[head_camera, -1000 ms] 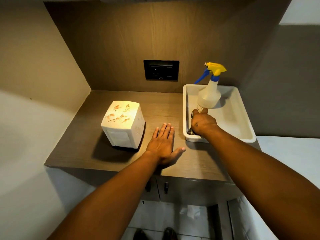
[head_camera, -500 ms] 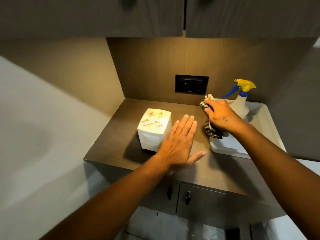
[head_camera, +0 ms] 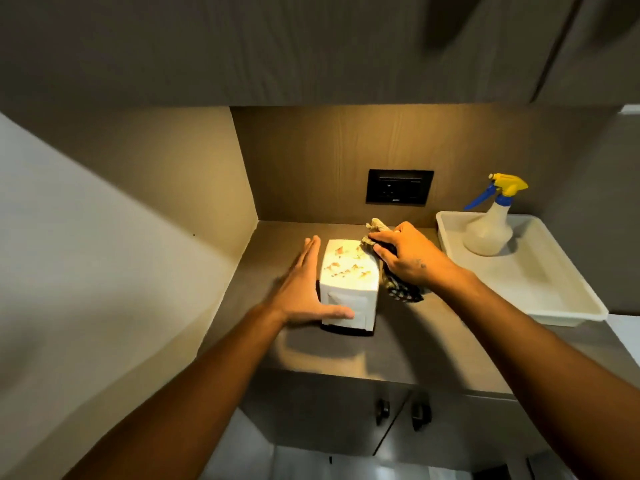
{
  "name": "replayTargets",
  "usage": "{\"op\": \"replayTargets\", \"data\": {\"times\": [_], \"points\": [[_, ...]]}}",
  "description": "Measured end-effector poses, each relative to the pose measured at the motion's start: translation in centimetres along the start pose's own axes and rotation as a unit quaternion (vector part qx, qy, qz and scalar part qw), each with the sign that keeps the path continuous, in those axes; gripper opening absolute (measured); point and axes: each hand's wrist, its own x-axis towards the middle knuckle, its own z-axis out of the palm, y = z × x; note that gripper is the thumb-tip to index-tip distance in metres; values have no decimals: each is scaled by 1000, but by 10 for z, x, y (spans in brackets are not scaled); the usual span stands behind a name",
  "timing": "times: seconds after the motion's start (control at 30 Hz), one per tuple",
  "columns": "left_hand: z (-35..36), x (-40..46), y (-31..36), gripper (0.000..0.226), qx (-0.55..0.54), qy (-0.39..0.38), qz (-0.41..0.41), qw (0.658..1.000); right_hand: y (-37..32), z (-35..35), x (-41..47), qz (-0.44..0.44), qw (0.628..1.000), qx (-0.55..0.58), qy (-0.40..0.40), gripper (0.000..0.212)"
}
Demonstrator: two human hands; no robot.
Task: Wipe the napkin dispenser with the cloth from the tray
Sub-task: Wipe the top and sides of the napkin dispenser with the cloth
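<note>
A white napkin dispenser (head_camera: 346, 277) with orange marks on its top stands upright on the brown counter. My left hand (head_camera: 301, 289) lies flat against its left side, fingers straight and thumb across its front lower edge. My right hand (head_camera: 407, 254) grips a dark checked cloth (head_camera: 398, 289) and presses it on the dispenser's top right edge; part of the cloth hangs down the right side. The white tray (head_camera: 540, 289) sits at the right of the counter.
A spray bottle (head_camera: 490, 230) with a yellow and blue trigger stands in the tray's far end. A black wall socket (head_camera: 399, 186) is on the back panel. Upper cabinets hang overhead, a side wall closes the left, and cupboard doors with knobs (head_camera: 382, 408) lie below.
My right hand lifted the cloth out of the tray and carried it left onto the dispenser. My left hand moved from the counter to the dispenser's left side.
</note>
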Motion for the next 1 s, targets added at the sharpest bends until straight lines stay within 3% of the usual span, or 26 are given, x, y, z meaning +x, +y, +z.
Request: {"op": "replayTargets", "data": {"times": [0.1, 0.27, 0.57, 0.63, 0.73, 1.0], "points": [[5, 14, -13, 161, -72, -51, 15, 996, -9, 6, 4, 15, 999, -30, 26, 37], [15, 28, -23, 160, -138, -44, 46, 988, -29, 8, 5, -3, 996, -82, 37, 34], [10, 37, -25, 153, -132, -79, 67, 986, -34, 8, 14, -11, 994, -96, 47, 34], [9, 38, -27, 142, -138, -76, 78, 984, -46, 12, 20, -41, 993, -99, 39, 33], [10, 40, -30, 143, -134, -69, 88, 985, -46, 15, 9, -100, 989, -107, 34, 38], [13, 41, -31, 130, -124, -60, 90, 986, -48, 12, 31, -79, 993, -82, 27, 34]]}}
